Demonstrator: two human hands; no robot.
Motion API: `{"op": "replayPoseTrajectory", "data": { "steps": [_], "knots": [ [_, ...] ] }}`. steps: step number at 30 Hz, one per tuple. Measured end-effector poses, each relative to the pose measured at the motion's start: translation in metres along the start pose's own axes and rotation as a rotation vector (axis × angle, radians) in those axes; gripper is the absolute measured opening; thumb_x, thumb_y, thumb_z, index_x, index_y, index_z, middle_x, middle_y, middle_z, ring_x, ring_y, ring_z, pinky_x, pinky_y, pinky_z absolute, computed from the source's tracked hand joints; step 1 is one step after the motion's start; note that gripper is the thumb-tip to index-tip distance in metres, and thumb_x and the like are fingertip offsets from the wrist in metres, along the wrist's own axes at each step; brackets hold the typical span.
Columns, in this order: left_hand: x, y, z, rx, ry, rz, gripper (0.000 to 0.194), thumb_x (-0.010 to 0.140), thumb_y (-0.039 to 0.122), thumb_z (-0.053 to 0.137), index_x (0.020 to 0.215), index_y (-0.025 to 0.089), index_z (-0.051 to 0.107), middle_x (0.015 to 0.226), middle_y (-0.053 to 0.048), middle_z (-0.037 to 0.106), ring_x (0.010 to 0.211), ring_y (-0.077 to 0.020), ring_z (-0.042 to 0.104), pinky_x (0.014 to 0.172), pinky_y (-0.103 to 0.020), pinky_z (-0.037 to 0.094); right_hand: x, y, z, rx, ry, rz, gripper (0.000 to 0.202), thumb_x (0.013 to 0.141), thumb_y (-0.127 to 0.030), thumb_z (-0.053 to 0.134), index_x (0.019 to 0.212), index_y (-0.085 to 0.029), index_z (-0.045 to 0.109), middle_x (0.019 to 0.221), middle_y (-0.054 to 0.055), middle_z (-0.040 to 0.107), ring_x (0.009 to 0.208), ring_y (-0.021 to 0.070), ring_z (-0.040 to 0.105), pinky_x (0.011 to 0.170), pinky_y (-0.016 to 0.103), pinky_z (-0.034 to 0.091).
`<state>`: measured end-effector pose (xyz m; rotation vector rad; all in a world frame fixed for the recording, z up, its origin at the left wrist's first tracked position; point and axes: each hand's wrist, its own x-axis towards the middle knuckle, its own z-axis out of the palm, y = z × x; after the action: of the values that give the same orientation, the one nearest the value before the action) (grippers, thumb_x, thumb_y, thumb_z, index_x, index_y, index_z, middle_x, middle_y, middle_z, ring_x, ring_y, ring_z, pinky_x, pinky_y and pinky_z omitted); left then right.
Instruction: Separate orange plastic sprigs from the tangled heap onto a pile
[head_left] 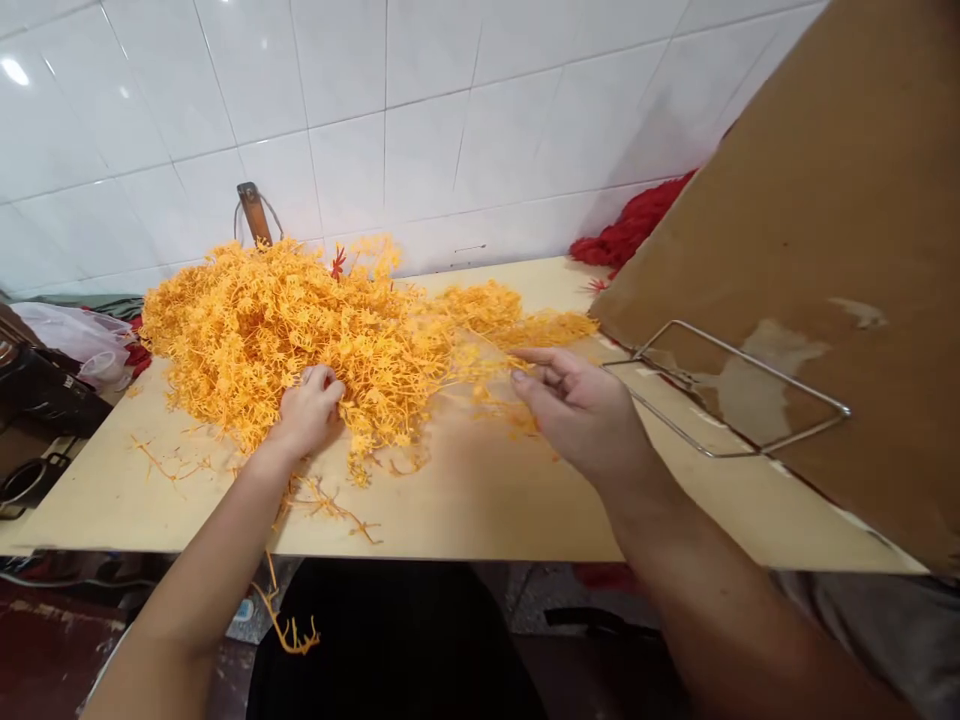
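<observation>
Yellow sprigs (300, 320) are piled on the worktop (487, 500); the left hand (310, 405) is set against them, fingers curled, the right hand (581, 410) beside blurred sprigs — neither grip can be determined.

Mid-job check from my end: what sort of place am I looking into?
Probably a small workshop or makeshift craft corner. The signs are a big heap of yellow-orange sprigs on a plain worktable, a red pile by the white tiled wall, and a large brown panel.
</observation>
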<state>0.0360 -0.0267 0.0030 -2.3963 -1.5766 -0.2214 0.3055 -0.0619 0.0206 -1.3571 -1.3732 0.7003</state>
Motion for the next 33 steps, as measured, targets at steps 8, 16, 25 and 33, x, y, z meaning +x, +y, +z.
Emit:
{"op": "replayPoseTrajectory", "data": {
  "steps": [8,16,25,33],
  "knots": [
    [-0.016,0.015,-0.029,-0.149,0.006,-0.005,0.031,0.076,0.016,0.043,0.105,0.016,0.055,0.110,-0.010,0.052,0.096,-0.0212,0.052,0.083,-0.037,0.044,-0.031,0.010,0.024,0.404,-0.026,0.072,0.020,0.072,-0.024,0.049,0.092,-0.020,0.048,0.067,-0.001,0.055,0.051,0.0089,0.049,0.048,0.022,0.041],
    [-0.029,0.083,-0.051,-0.801,0.009,-0.097,0.037,0.081,0.044,0.044,0.101,0.015,0.056,0.096,-0.007,0.059,0.087,-0.0165,0.054,0.079,-0.032,0.043,-0.057,0.003,0.052,0.230,-0.088,-0.169,0.024,0.078,-0.029,0.053,0.098,-0.020,0.044,0.072,-0.001,0.050,0.060,0.0096,0.050,0.054,0.024,0.042],
    [-0.020,0.105,-0.023,-1.412,0.114,-0.341,0.018,0.079,0.033,0.049,0.076,0.015,0.049,0.075,0.001,0.050,0.071,-0.0095,0.047,0.070,-0.024,0.039,-0.063,-0.005,0.055,0.201,-0.214,-0.224,0.017,0.081,-0.036,0.049,0.084,-0.019,0.045,0.072,0.000,0.053,0.061,0.0108,0.052,0.054,0.024,0.042],
    [-0.025,0.098,-0.013,-1.690,0.233,-0.344,0.021,0.071,0.034,0.061,0.074,0.015,0.054,0.074,0.001,0.056,0.070,-0.0087,0.050,0.071,-0.023,0.041,-0.060,0.002,0.068,0.224,-0.218,-0.183,0.014,0.082,-0.033,0.048,0.081,-0.019,0.045,0.067,-0.001,0.050,0.058,0.0101,0.048,0.053,0.024,0.040]
  ]
}}
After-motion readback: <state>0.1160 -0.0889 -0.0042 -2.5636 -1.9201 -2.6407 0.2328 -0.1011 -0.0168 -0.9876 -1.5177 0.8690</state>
